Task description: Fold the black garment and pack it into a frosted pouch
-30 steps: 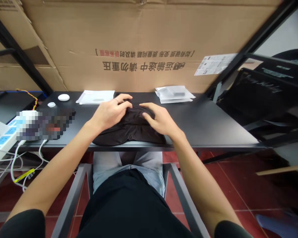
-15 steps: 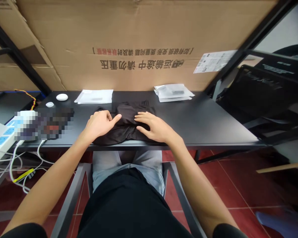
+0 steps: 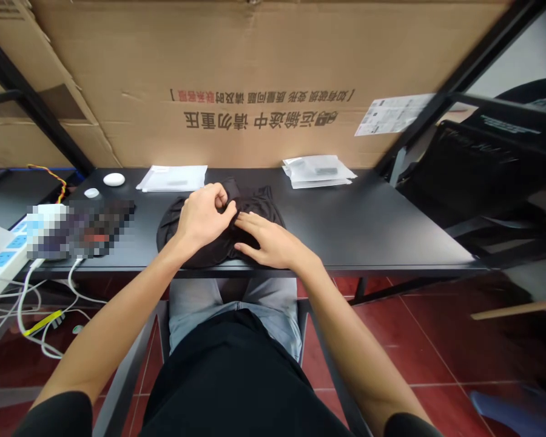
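Note:
A crumpled black cloth lies on the black table near its front edge, in front of me. My left hand is closed, pinching a fold of the cloth near its top middle. My right hand lies on the cloth with fingers stretched out flat, its fingertips touching the left hand's knuckles.
Two stacks of clear plastic bags sit at the table's back: one on the left, one on the right. Two small white discs lie at the far left. A white power strip with cables sits left. A cardboard box stands behind.
My left hand moved up and closed on a fold of the cloth. My right hand slid left towards it. The cloth now bulges out to the left.

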### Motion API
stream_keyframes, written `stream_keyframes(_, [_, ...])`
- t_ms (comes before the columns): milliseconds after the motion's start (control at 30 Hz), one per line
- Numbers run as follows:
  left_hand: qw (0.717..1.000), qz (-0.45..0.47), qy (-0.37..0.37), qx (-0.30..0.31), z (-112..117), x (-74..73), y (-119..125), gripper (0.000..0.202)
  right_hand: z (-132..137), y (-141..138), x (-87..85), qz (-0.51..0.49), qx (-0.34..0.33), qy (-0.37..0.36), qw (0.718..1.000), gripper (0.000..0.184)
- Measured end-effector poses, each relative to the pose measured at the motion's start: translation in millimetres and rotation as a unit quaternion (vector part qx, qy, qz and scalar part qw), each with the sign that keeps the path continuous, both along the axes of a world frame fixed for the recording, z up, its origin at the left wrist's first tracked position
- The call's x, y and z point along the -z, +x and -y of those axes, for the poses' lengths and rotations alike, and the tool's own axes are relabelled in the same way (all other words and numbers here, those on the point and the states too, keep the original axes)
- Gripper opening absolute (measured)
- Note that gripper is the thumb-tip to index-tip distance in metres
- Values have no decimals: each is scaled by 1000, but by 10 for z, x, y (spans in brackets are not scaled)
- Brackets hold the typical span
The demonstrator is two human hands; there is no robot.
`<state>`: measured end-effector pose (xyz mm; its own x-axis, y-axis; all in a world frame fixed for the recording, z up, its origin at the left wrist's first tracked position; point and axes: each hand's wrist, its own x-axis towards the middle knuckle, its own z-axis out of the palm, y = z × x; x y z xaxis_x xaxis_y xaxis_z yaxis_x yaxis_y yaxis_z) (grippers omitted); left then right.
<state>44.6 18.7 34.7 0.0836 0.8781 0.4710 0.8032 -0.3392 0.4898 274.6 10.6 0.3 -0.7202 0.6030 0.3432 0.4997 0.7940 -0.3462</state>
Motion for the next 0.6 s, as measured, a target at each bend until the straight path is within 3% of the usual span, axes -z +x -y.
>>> stream_keyframes(67, [997, -40, 54, 20, 13, -35, 104, 17, -4, 48, -36, -20, -3, 7, 1000, 44])
stream_keyframes(233, [965, -162, 130, 159, -8, 108, 330, 14, -82, 412, -74, -148, 156, 28, 976, 33])
stream_keyframes(333, [941, -192, 146, 236, -10, 253, 421, 16, -130, 569, -49, -157, 134, -4, 978, 59])
stream_keyframes(400, [941, -156, 144, 265, 4, 310, 435, 18, -148, 605, -25, -125, 100, -37, 986, 74])
stream_keyframes(467, [959, -89, 129, 234, 9, 322, 396, 27, -159, 608, -3, -95, 85, -55, 990, 79])
stream_keyframes(533, [987, -31, 88, 133, -20, 302, 310, 36, -169, 604, 14, -83, 82, -61, 991, 77])
stream_keyframes(600, [999, -10, 1, 43, -88, 270, 210, 43, -181, 604, 30, -80, 84, -59, 992, 74])
